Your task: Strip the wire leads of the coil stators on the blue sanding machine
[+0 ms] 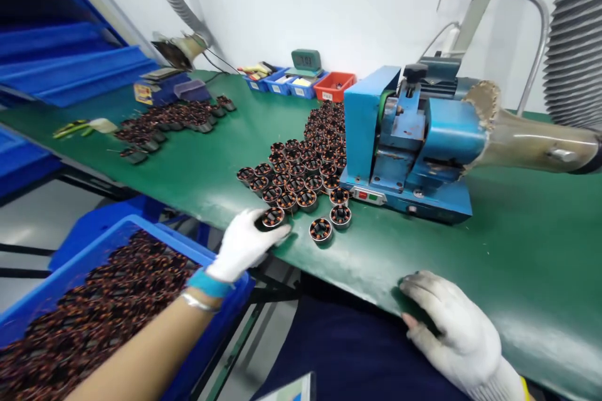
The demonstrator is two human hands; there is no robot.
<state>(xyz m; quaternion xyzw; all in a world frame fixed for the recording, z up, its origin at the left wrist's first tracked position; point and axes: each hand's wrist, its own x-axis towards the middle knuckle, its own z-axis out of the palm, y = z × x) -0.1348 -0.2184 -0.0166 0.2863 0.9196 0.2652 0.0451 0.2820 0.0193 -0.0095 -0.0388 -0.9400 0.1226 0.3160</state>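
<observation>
My left hand (pixel 249 237), in a white glove, has its thumb and fingers around a round motor stator (pixel 273 217) with copper windings at the table's front edge. Just beyond it, several more of these wound stators (pixel 296 185) stand packed in rows on the green table (pixel 376 263). Two stators, a nearer one (pixel 320 230) and one beside the machine (pixel 340 217), sit a little apart to the right. My right hand (pixel 451 326), also gloved with a bare thumb tip, lies at the table edge, fingers loosely bent, thumb apart, nothing in it.
A blue belt machine (pixel 414 144) with a duct pipe (pixel 536 138) stands right of the stators. At lower left, a blue crate (pixel 126 222) holds many wound parts. Small blue bins (pixel 277 84), a red bin (pixel 335 84) and a clock (pixel 305 60) line the wall.
</observation>
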